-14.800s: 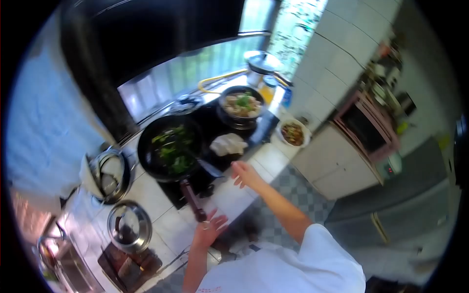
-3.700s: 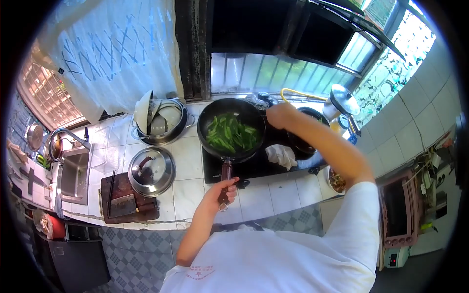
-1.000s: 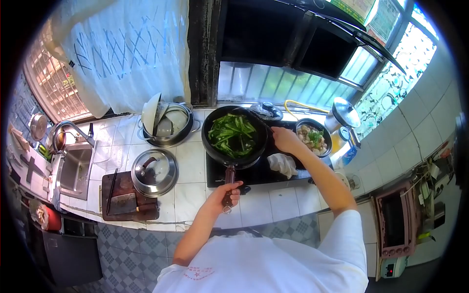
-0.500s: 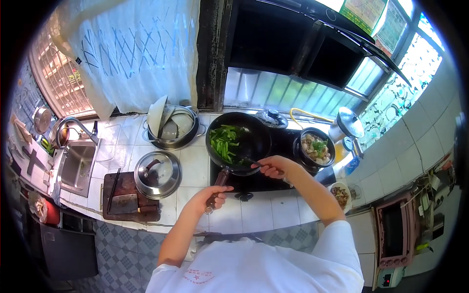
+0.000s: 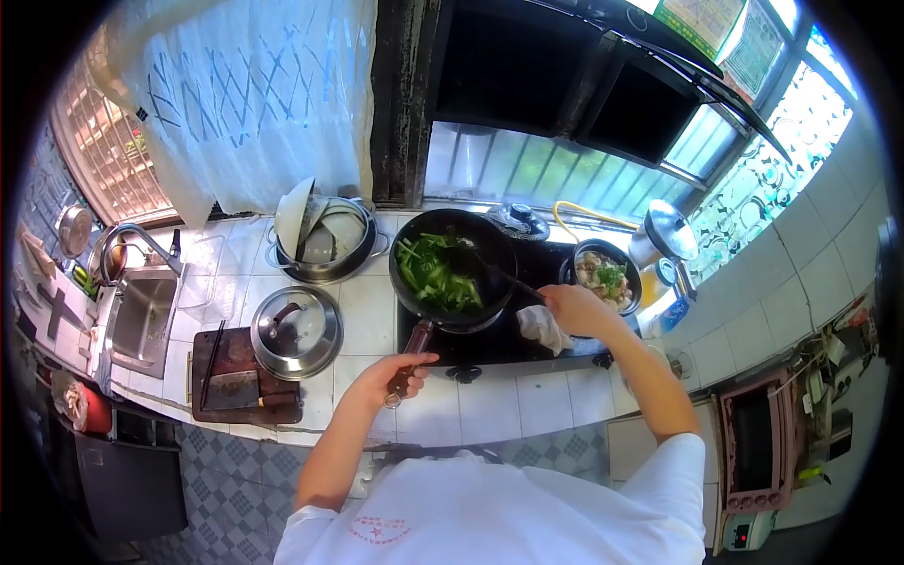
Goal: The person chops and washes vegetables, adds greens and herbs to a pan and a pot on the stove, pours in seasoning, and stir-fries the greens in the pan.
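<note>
My left hand (image 5: 392,377) is wrapped round the brown handle (image 5: 412,350) of a black wok (image 5: 495,247) on the stove. Chopped green vegetables (image 5: 438,275) lie in the wok, mostly on its left and lower side. My right hand (image 5: 576,311) holds a dark spatula (image 5: 516,282) by its handle, and the blade reaches over the greens inside the wok. A crumpled white cloth (image 5: 542,330) lies on the stove just left of that hand. Behind the hand stands a dark pot (image 5: 637,275) of pale food pieces topped with green herbs.
Left of the stove are a steel lid (image 5: 318,347), a cutting board (image 5: 218,350) with a cleaver (image 5: 232,390), and a basin (image 5: 325,273) of dishes. A sink (image 5: 141,318) is at far left. Jars and a steel container (image 5: 650,247) stand behind the pot.
The spatula has moved from the wok's lower right edge up over the greens, which have spread toward the middle. My right hand has moved right and slightly up, uncovering the white cloth.
</note>
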{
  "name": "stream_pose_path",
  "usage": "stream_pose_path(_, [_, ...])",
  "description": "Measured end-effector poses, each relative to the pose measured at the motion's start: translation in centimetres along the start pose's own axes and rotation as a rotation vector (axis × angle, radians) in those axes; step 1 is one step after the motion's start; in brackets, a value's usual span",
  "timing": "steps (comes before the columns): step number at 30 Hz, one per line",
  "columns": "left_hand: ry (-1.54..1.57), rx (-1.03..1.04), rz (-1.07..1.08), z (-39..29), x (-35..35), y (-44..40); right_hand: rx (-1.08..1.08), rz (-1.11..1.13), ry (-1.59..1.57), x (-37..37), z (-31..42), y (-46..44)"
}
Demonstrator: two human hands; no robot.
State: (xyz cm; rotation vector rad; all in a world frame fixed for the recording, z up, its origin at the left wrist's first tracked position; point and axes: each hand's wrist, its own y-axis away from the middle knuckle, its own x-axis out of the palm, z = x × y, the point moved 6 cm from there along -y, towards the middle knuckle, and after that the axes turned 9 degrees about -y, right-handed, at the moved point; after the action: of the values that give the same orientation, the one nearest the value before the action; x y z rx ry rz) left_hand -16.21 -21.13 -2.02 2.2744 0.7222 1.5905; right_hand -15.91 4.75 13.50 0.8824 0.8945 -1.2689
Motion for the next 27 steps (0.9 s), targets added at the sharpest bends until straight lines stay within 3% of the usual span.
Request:
stream_pose_path(4, [-0.254, 0.178, -0.273, -1.3, -0.6, 2.0, 0.136, 0.026, 0.144, 0.0, -2.9, -4.7])
stream_pose_path(7, [-0.418, 0.196, -0.254, -1.7, -1.6, 2.1, 0.076, 0.04, 0.239, 0.2, -6.0, -10.0])
stream_pose_path(9, [-0.431, 0.218, -0.237, -2.4, -1.8, 2.2, 0.458, 0.293, -0.151, 0.5, -6.1, -11.3])
stream_pose_path(10, [-0.478, 0.167, -0.225, -2.5, -2.2, 2.0, 0.545, 0.306, -0.388, 1.5, -7.5, -12.6])
stream_pose_path(11, [-0.523, 0.113, -0.213, -2.5, -2.5, 1.9, 0.535, 0.31, -0.384, 1.4, -7.8, -13.5])
stream_pose_path(13, [-0.488, 0.153, -0.227, -3.2, -1.9, 2.5, 0.597, 0.6, -0.741, 2.6, -6.1, -13.8])
stream_pose_path(15, [-0.491, 0.118, -0.19, -3.5, -2.9, 2.3, 0.563, 0.606, -0.696, 1.4, -4.9, -14.2])
stream_pose_path(18, [-0.482, 0.123, -0.22, -3.6, -3.1, 2.6, 0.406, 0.626, -0.379, -2.2, -1.6, -13.5])
stream_pose_path(22, [-0.492, 0.088, -0.215, -3.3, -2.8, 2.6, 0.066, 0.518, -0.009, -5.3, -1.1, -12.6])
stream_pose_path(27, [-0.5, 0.108, -0.219, -3.1, -1.7, 2.8, 0.037, 0.457, 0.194, -9.5, 1.1, -8.1])
